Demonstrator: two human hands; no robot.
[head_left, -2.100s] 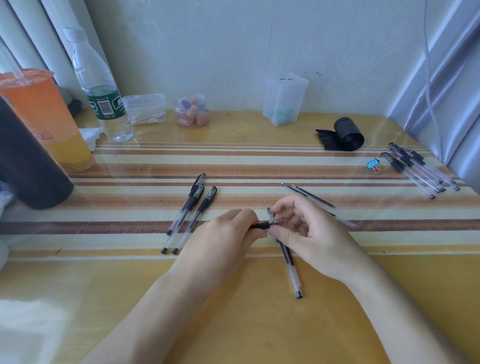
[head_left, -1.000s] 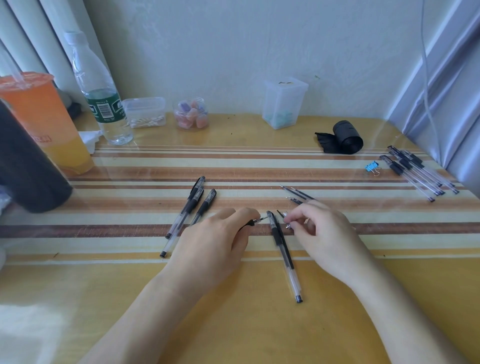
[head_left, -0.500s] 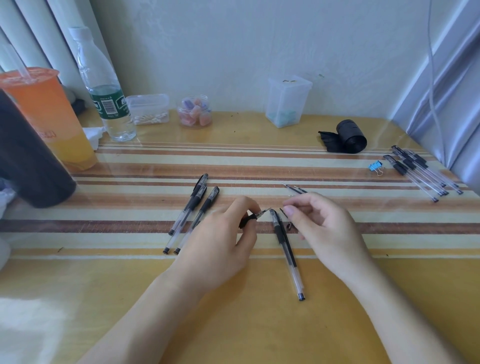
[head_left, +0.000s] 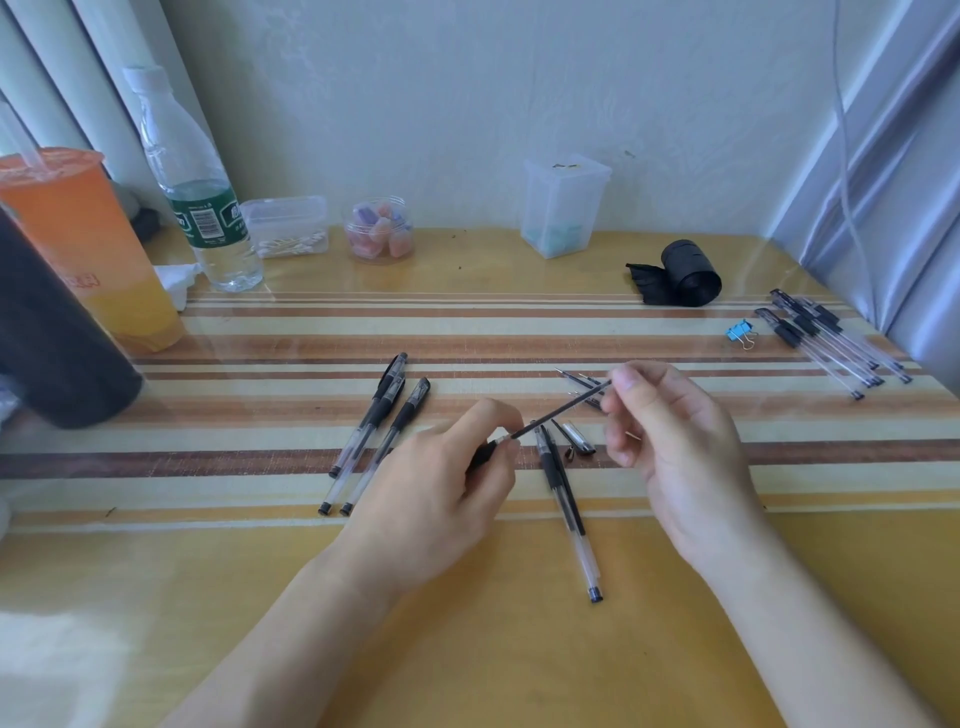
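A: What changed?
B: The right hand (head_left: 670, 447) has come up off the surface (head_left: 519, 649), pinching 1 black refill (head_left: 561, 410).
A: And the left hand (head_left: 436, 488)?
B: It grips the black pen tip section (head_left: 480, 457) over the surface's middle. The refill's end meets it, so insertion looks underway.

3 pens (head_left: 378, 413) left of 1 pen (head_left: 566, 512), refills (head_left: 577, 379) behind it, clip (head_left: 740, 331) far right.

The left hand (head_left: 436, 483) and right hand (head_left: 670, 441) hover close together, fingers (head_left: 631, 376) curled into pinches.
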